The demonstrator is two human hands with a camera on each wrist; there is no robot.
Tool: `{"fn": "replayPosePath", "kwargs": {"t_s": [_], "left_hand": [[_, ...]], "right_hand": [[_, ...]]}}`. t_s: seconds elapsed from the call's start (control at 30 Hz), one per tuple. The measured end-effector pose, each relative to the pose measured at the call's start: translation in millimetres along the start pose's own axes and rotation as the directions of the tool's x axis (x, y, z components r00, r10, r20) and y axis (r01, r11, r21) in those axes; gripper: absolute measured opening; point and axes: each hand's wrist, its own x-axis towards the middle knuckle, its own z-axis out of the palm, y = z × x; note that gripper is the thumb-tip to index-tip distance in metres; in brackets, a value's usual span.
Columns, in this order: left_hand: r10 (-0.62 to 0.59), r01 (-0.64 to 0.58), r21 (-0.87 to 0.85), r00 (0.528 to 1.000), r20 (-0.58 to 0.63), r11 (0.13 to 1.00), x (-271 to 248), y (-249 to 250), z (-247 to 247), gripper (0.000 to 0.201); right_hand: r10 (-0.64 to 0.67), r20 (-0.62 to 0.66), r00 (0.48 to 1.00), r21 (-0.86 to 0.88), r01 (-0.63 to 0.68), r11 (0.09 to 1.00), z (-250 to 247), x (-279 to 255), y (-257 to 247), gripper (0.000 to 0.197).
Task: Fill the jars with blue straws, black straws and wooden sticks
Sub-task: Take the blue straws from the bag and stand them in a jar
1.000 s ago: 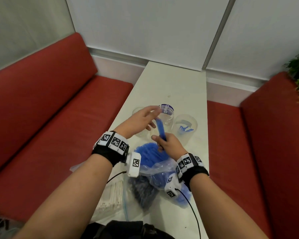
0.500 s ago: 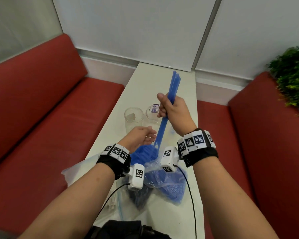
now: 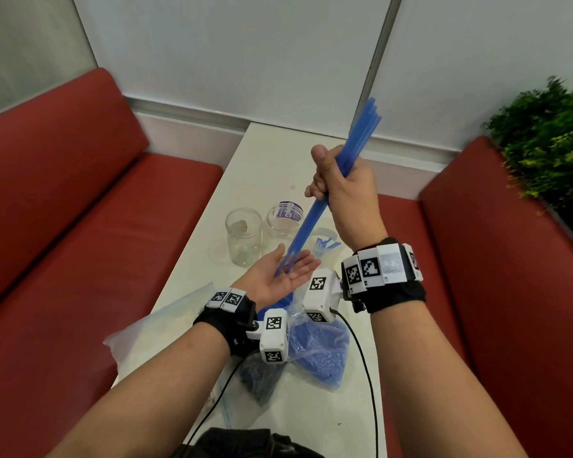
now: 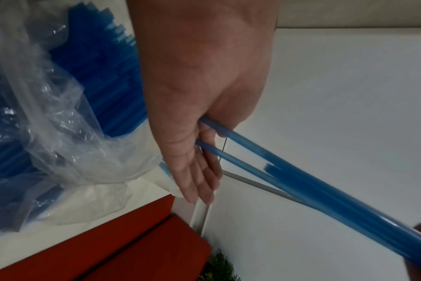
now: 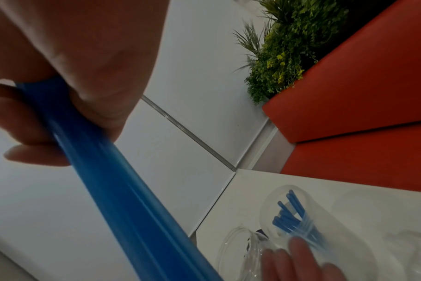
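My right hand (image 3: 339,186) grips a bundle of blue straws (image 3: 315,213) held up steeply above the table; the same bundle (image 5: 123,192) runs down out of my fist in the right wrist view. My left hand (image 3: 285,272) lies flat, palm up, under the bundle, and the lower straw ends (image 4: 219,150) press on its palm (image 4: 199,106). Three clear jars stand behind: a left jar (image 3: 243,236), a middle jar (image 3: 283,221), and a right jar (image 5: 298,222) with a few blue straws in it. A plastic bag of blue straws (image 3: 315,345) lies under my wrists.
The narrow white table (image 3: 272,166) runs between two red benches (image 3: 80,242). A dark bag of black straws (image 3: 260,375) and a clear bag at the near left (image 3: 153,332) lie on it. A green plant (image 3: 549,133) stands at the right. A black item (image 3: 245,444) sits at the near edge.
My right hand pulled the blue straws out of the bag and raised them upright. My left hand turned palm up beneath their lower ends.
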Motion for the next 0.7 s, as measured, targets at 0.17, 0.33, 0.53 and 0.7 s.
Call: {"fn": "replayPosePath", "kwargs": {"t_s": [0.17,0.33,0.53,0.7], "left_hand": [[0.075,-0.076,0.009,0.995,0.065,0.997,-1,-5,8,0.036],[0.025,-0.026,0.084,1.000,0.020,0.996,-6,-2,18,0.034],[-0.067,0.073,0.177,0.997,-0.041,0.981,-8,1,11,0.020],[0.011,-0.004,0.147,0.999,-0.046,0.989,-7,1,16,0.030]], "right_hand": [[0.027,0.004,1.000,-0.019,-0.027,0.999,-1,-10,13,0.029],[0.082,0.021,0.996,-0.024,-0.082,0.996,-3,-17,23,0.025],[0.112,0.065,0.992,-0.035,-0.110,0.993,-9,-12,22,0.038],[0.156,0.115,0.981,-0.118,-0.143,0.983,-12,-11,23,0.031]]}}
